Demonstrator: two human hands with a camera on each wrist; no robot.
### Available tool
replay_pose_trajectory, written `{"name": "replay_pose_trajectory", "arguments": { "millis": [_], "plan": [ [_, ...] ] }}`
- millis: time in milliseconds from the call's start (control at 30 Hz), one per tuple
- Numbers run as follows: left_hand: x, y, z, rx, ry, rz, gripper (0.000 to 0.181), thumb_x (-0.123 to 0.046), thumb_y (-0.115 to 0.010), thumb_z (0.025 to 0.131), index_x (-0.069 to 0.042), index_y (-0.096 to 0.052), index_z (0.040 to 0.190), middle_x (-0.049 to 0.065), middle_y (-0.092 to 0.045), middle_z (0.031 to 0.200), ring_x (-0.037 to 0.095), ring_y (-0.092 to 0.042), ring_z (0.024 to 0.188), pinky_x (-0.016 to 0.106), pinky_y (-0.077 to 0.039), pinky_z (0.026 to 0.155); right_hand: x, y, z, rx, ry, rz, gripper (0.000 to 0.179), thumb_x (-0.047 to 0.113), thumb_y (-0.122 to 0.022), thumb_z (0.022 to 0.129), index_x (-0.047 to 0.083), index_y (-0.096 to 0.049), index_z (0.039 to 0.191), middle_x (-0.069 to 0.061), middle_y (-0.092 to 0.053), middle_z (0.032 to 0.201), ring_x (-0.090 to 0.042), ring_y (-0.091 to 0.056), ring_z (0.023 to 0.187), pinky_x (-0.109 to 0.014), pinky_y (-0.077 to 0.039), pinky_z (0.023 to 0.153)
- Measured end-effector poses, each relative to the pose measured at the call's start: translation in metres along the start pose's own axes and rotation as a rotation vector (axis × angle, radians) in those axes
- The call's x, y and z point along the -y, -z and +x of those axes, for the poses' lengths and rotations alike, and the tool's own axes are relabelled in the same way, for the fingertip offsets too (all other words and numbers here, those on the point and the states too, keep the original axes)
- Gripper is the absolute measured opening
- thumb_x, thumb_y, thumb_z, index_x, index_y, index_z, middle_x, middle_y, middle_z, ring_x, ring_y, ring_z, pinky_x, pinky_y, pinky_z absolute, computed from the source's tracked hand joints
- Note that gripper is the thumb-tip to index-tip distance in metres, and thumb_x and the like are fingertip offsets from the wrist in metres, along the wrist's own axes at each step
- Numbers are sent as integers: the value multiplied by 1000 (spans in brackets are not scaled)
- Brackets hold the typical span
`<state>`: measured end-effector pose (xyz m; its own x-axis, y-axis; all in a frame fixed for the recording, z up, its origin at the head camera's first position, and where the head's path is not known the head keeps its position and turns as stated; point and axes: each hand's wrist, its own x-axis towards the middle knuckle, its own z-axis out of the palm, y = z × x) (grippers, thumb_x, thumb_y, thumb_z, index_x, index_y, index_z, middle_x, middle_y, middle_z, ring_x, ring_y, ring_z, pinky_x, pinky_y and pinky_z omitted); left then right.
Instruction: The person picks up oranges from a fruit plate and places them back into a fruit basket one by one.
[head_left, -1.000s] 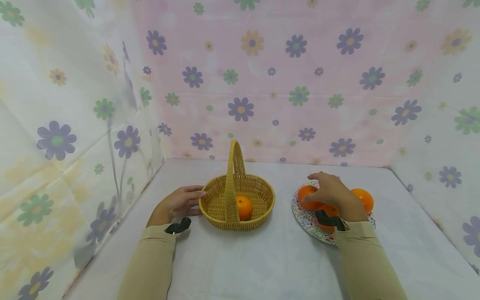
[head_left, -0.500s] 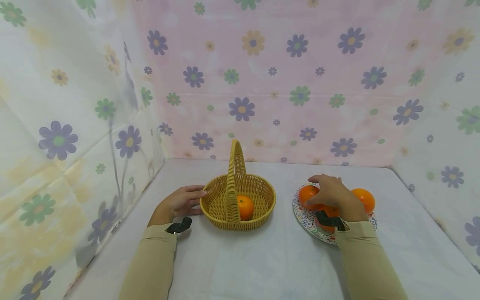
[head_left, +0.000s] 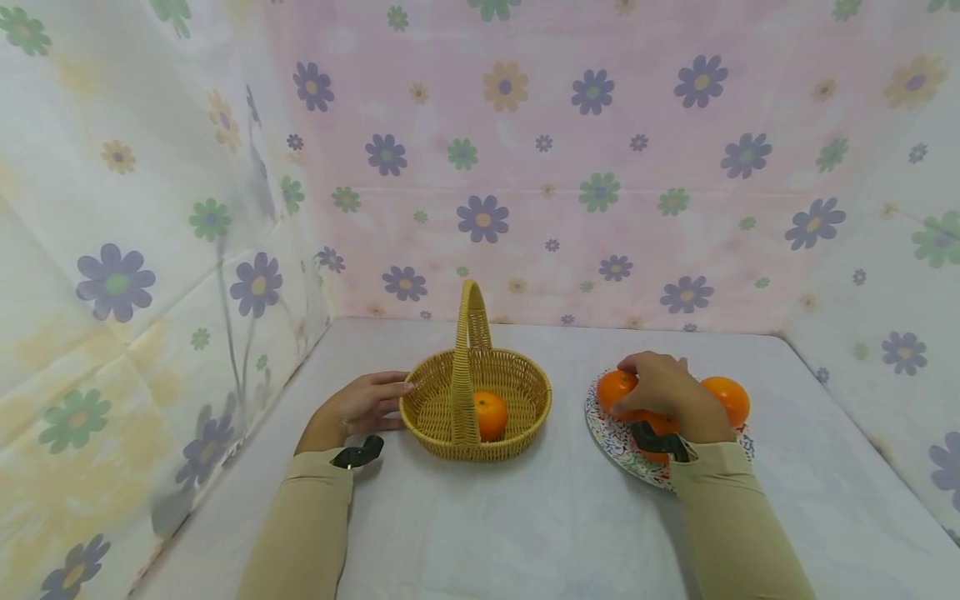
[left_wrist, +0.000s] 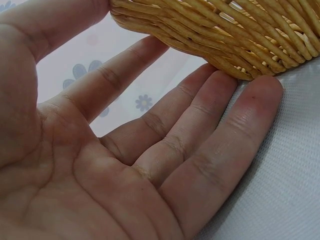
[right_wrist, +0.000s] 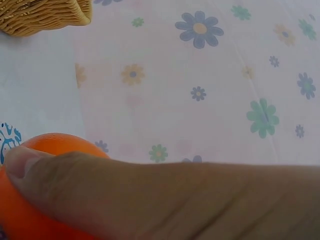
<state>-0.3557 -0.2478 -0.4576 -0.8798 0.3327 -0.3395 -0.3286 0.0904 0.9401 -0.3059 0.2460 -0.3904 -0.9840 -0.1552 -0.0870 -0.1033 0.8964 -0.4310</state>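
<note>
A yellow wicker basket (head_left: 510, 446) with a tall arched handle stands mid-table, with one orange (head_left: 491, 415) lying inside it. My left hand (head_left: 365, 406) touches the basket's left side; its fairly straight fingers meet the rim and lower wall in the left wrist view. At the right, my right hand (head_left: 663, 387) is over a speckled plate (head_left: 611, 442), its thumb and fingers around the orange (head_left: 615, 390) at the plate's left. In the right wrist view the thumb (right_wrist: 65, 175) presses that orange. The far fingertips are mostly hidden.
Another orange (head_left: 727, 400) lies at the plate's right side, and more orange fruit (head_left: 654, 425) shows beneath the right wrist. Flower-printed cloth (head_left: 555, 167) hangs behind the white-covered table (head_left: 495, 533) and at both sides.
My right hand has lowered slightly, and its thumb and fingers have closed in on the left orange. The left hand and basket look unchanged.
</note>
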Motion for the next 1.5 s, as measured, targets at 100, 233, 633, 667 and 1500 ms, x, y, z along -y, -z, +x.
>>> {"name": "replay_pose_trajectory", "arguments": {
  "millis": [100, 233, 633, 667, 1500],
  "plan": [
    [1, 0, 0, -2, -1, 3, 70, -28, -75, 96, -6, -44, 155, 9, -66, 138, 21, -68, 116, 53, -58, 99, 0, 0, 0, -1, 1, 8, 73, 34, -92, 75, 1, -65, 135, -21, -68, 131, -44, -56, 122, -82, -4, 114],
    [0, 0, 1, 0, -4, 7, 71, -28, -75, 96, -6, -43, 155, 10, -64, 140, 21, -68, 117, 53, -58, 99, 0, 1, 0, 3, -21, 40, 75, 35, -92, 75, 3, -64, 136, -20, -66, 133, -42, -53, 119, -79, -15, 115],
    [-1, 0, 1, -7, 2, 16, 70, -30, -76, 96, -7, -45, 154, 11, -64, 141, 22, -68, 119, 54, -57, 100, -4, 2, 1, -2, -28, 109, 78, 35, -91, 78, 3, -59, 142, -21, -61, 139, -36, -58, 115, -55, -56, 99],
    [-1, 0, 1, -8, 3, 15, 70, -30, -76, 96, -7, -45, 154, 11, -64, 141, 22, -68, 119, 54, -57, 100, -4, 3, 1, -5, -28, 109, 79, 35, -90, 78, 3, -58, 142, -21, -61, 139, -36, -59, 115, -56, -55, 100],
    [2, 2, 2, -4, 8, 18, 67, -29, -74, 98, -7, -45, 154, 9, -63, 142, 21, -67, 119, 52, -57, 100, 12, 9, -5, -59, 26, 141, 84, 40, -89, 79, 7, -53, 148, -18, -64, 135, -33, -62, 112, -54, -55, 99]
  ]
}}
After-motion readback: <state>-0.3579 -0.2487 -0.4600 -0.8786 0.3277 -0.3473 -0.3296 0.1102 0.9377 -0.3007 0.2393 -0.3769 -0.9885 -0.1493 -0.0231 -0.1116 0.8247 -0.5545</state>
